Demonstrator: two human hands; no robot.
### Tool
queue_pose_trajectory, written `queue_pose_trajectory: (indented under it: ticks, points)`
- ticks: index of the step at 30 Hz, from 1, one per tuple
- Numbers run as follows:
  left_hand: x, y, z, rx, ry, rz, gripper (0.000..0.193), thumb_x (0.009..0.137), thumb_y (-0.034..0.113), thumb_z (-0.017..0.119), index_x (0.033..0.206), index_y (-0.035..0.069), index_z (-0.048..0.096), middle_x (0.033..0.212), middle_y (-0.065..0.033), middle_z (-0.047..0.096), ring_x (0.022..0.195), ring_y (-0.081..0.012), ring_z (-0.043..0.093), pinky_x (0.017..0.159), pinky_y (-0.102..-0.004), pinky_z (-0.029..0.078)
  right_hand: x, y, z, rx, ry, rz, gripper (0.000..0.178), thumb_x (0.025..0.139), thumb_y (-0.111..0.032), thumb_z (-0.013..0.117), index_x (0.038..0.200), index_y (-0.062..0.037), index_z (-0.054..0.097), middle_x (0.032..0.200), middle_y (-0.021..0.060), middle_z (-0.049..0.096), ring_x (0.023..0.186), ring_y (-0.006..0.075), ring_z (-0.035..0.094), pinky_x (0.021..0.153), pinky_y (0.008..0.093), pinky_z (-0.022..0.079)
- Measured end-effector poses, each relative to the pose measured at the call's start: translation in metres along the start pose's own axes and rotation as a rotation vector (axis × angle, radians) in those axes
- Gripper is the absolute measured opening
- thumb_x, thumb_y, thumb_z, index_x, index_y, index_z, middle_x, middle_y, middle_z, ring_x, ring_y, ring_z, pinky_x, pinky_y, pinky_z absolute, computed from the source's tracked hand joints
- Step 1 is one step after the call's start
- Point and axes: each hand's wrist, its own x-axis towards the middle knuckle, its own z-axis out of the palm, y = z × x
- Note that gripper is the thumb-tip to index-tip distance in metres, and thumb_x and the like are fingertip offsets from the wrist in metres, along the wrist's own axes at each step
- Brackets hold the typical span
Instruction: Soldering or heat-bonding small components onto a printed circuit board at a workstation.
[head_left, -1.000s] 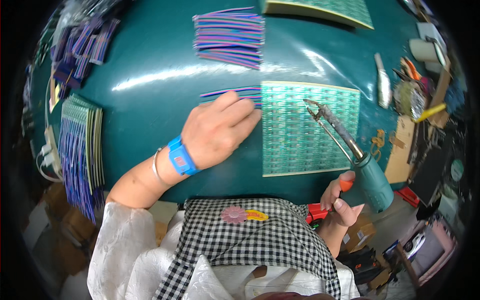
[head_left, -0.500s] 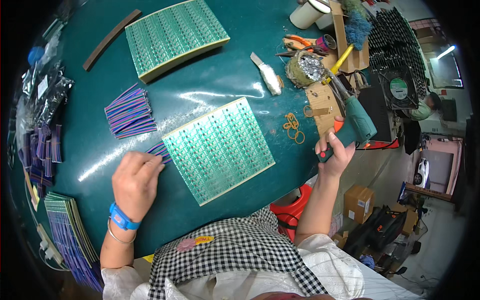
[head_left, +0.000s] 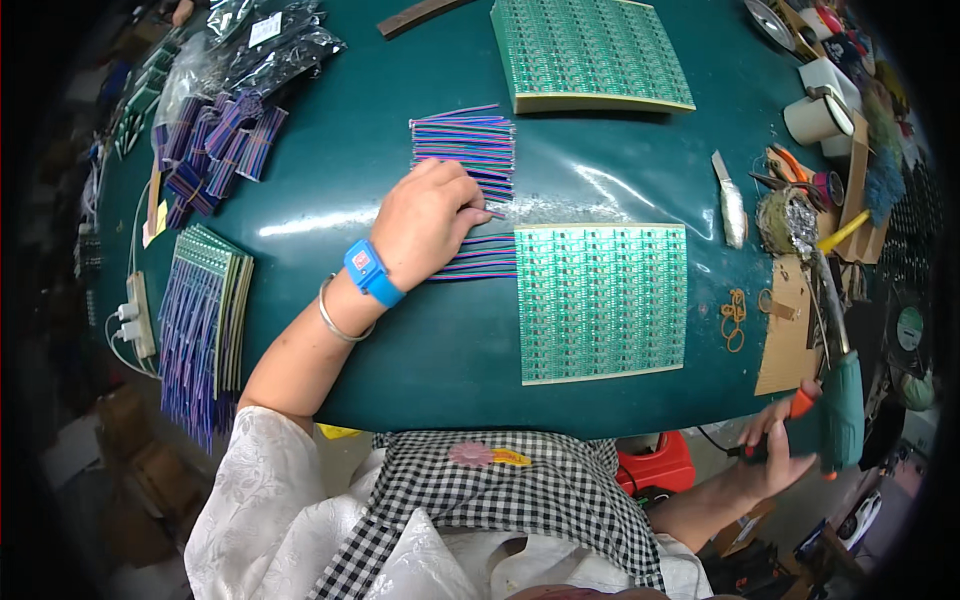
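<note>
My left hand (head_left: 430,212) is closed in a pinch at the lower edge of a pile of cut multicoloured wires (head_left: 465,145); a short wire end shows past the fingertips. Just below it, several wires (head_left: 480,262) lie side by side, their right ends at the left edge of a green circuit board panel (head_left: 600,305). That panel lies flat on the table. At the right, my right hand (head_left: 775,455) is wrapped around the dark handle of a teal soldering gun (head_left: 845,410), whose metal barrel points away from me.
A stack of circuit board panels (head_left: 595,55) stands at the back. Wired panels (head_left: 205,320) hang over the left edge near a power strip (head_left: 138,315). Bundled wires (head_left: 220,150) lie far left. Right of the panel are rubber bands (head_left: 735,320), a wrapped blade (head_left: 733,205) and a foil-filled pot (head_left: 790,220).
The whole view has turned and shifted. My left hand has gone from the wires at the panel's left edge up to the loose wire pile. The right hand stays on the soldering gun.
</note>
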Motion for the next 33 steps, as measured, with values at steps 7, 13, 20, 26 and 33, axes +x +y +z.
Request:
queue_pose_trajectory:
  ticks: [7, 13, 20, 26, 33]
  points:
    - [0.002, 0.004, 0.003, 0.014, -0.012, -0.005, 0.015, 0.077, 0.004, 0.076, 0.083, 0.003, 0.063, 0.083, -0.0098, 0.062, 0.082, -0.0308, 0.06, 0.072, -0.0406, 0.05, -0.011, 0.003, 0.04, 0.11, -0.144, 0.121, 0.064, 0.079, -0.005, 0.07, 0.133, 0.0103, 0.04, 0.072, 0.008, 0.051, 0.049, 0.0144, 0.05, 0.044, 0.0283, 0.047]
    - [-0.002, 0.024, -0.01, 0.122, 0.055, 0.108, 0.015, 0.079, 0.001, 0.072, 0.087, 0.004, 0.061, 0.08, -0.0103, 0.062, 0.076, -0.0318, 0.061, 0.066, -0.0405, 0.05, -0.035, 0.047, 0.071, 0.301, -0.34, 0.366, 0.066, 0.081, -0.011, 0.075, 0.133, 0.0105, 0.041, 0.071, 0.0085, 0.052, 0.051, 0.0155, 0.052, 0.046, 0.0291, 0.049]
    - [-0.046, 0.051, -0.001, -0.034, -0.021, 0.219, 0.034, 0.071, -0.004, 0.072, 0.104, 0.001, 0.07, 0.085, -0.0068, 0.066, 0.071, -0.0243, 0.064, 0.062, -0.0357, 0.055, -0.07, 0.062, 0.062, 0.223, -0.441, 0.577, 0.07, 0.079, -0.015, 0.078, 0.136, 0.0078, 0.045, 0.074, 0.0081, 0.053, 0.058, 0.0179, 0.056, 0.054, 0.0307, 0.05]
    - [-0.059, 0.04, 0.018, -0.094, -0.018, 0.175, 0.027, 0.07, -0.001, 0.071, 0.096, 0.003, 0.073, 0.088, -0.0061, 0.062, 0.076, -0.023, 0.062, 0.06, -0.0338, 0.054, -0.073, 0.057, 0.069, 0.197, -0.439, 0.624, 0.058, 0.079, -0.009, 0.073, 0.131, 0.0069, 0.053, 0.075, 0.0051, 0.059, 0.062, 0.0129, 0.055, 0.059, 0.0277, 0.044]
    - [-0.057, 0.04, 0.019, -0.163, 0.009, 0.12, 0.033, 0.065, -0.008, 0.073, 0.096, 0.003, 0.073, 0.088, -0.0067, 0.064, 0.076, -0.0238, 0.064, 0.066, -0.0344, 0.053, -0.073, 0.06, 0.07, 0.103, -0.484, 0.684, 0.054, 0.076, -0.007, 0.071, 0.125, 0.0057, 0.054, 0.077, 0.0028, 0.059, 0.066, 0.0126, 0.055, 0.062, 0.0275, 0.045]
